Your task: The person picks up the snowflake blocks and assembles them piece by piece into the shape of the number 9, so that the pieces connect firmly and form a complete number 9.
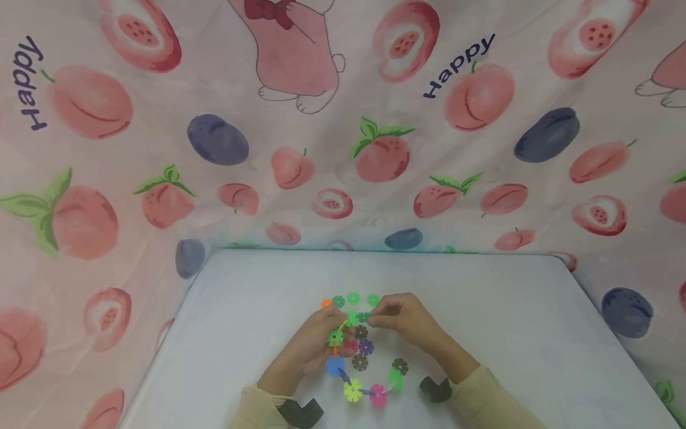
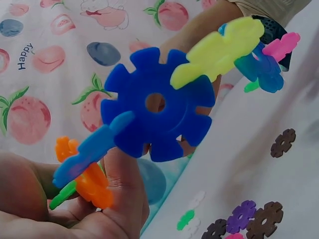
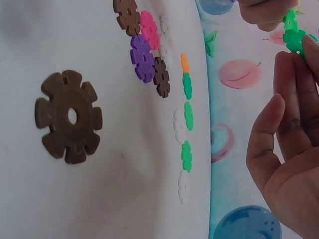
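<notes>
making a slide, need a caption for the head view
The left hand holds a colourful disc chain while the right hand pinches a green disc above a white table.

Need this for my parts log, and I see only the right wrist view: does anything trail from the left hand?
Observer: Yes, in the head view a chain of linked discs runs from the left hand.
Operator: Any blue in it?
Observer: Yes, the left wrist view shows a dark blue disc with a yellow disc slotted into its edge.
Operator: And what is beside my lone brown disc?
Observer: A green disc shows beside it in the head view.
</notes>
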Motion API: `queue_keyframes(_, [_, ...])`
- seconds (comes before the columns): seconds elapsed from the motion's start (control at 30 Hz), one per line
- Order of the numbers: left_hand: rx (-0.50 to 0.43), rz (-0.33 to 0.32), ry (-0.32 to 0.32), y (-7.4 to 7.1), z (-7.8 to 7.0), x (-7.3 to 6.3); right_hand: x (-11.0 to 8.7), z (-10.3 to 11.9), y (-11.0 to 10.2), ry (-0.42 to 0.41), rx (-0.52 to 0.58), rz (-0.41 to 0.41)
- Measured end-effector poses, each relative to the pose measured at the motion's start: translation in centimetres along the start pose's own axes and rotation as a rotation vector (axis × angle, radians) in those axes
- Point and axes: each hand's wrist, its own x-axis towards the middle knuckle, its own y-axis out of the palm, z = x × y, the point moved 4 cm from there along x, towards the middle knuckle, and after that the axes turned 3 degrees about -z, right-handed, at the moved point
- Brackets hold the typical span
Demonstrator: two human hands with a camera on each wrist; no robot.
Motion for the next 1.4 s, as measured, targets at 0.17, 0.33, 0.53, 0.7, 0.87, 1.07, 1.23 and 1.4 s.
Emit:
queue_keyframes(0.17, [0.002, -0.001, 0.002, 0.0, 0.1, 0.0, 0.0, 0.1, 0.1, -0.002, 0.005, 0.022])
queue_keyframes(0.33, [-0.005, 0.000, -0.008, -0.1, 0.4, 0.1, -0.1, 0.2, 0.2, -0.008, 0.009, 0.042])
queue_keyframes(0.53, [-0.004, 0.013, -0.012, 0.0, 0.9, 0.3, -0.3, 0.4, 0.1, -0.050, -0.059, 0.035])
queue_keyframes(0.7, [-0.001, 0.002, -0.009, 0.2, 0.9, 0.4, -0.5, 1.0, 0.4, -0.109, -0.152, 0.003])
queue_keyframes(0.87, [0.014, 0.002, 0.000, 0.2, 0.8, 0.3, -0.8, 1.1, 0.8, -0.139, -0.220, -0.018])
queue_keyframes(1.07, [-0.006, 0.020, -0.006, 0.2, 0.4, 0.0, -0.5, 0.8, 0.7, -0.148, -0.188, 0.004])
queue_keyframes(1.23, [-0.012, 0.048, -0.024, 0.1, 0.1, -0.2, -0.2, -0.3, 0.2, -0.138, -0.138, 0.048])
queue_keyframes(1.4, [-0.054, 0.027, -0.027, -0.2, -0.3, -0.5, -0.4, -1.8, -0.9, -0.090, -0.236, 0.065])
